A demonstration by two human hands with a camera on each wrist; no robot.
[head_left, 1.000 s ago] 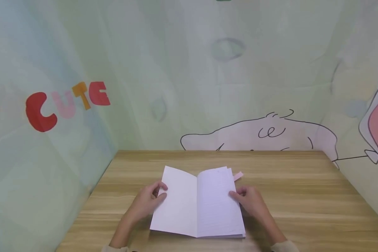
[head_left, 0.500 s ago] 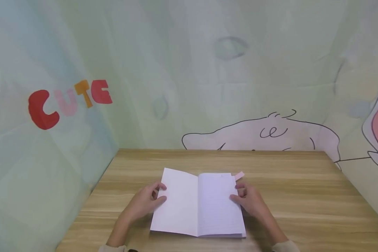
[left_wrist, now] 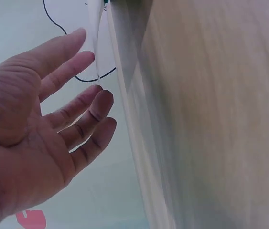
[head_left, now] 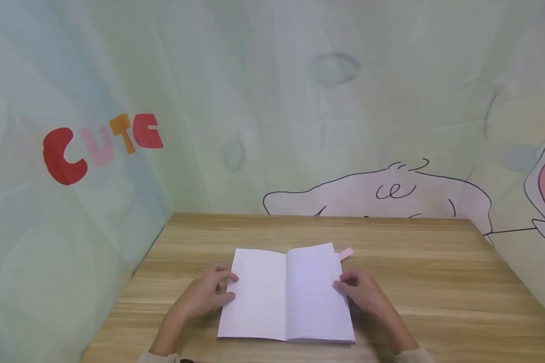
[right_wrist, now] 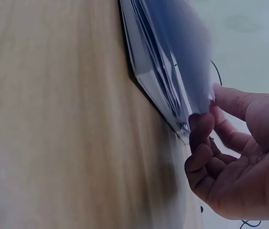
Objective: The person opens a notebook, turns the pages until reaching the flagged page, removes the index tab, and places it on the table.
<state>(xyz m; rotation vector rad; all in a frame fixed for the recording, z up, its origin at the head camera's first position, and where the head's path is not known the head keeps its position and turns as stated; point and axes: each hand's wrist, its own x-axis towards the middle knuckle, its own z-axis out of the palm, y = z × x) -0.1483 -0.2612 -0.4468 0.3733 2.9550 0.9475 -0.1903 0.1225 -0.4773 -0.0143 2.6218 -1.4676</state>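
An open notebook (head_left: 259, 297) lies on the wooden table, its left page blank and its right page (head_left: 317, 297) ruled with lines. A pink tab (head_left: 346, 253) sticks out past its upper right edge. At the left edge my left hand (head_left: 208, 291) has its fingers spread and relaxed, fingertips right at the paper. My right hand (head_left: 362, 291) pinches the right page's outer edge between thumb and fingers. Seen from the right wrist, that page (right_wrist: 187, 52) stands raised above several other leaves, with the hand (right_wrist: 239, 148) gripping its corner.
The wooden table (head_left: 436, 282) extends around the notebook on all sides. Behind it hangs a pale green printed backdrop (head_left: 209, 101) with a cartoon animal outline, and at the left are the colourful letters "CUTE" (head_left: 65, 156).
The left page has sunk flatter, and my left hand has shifted slightly down and outward. On the right, the page dropped flat and a page's upper corner is now lifted again.
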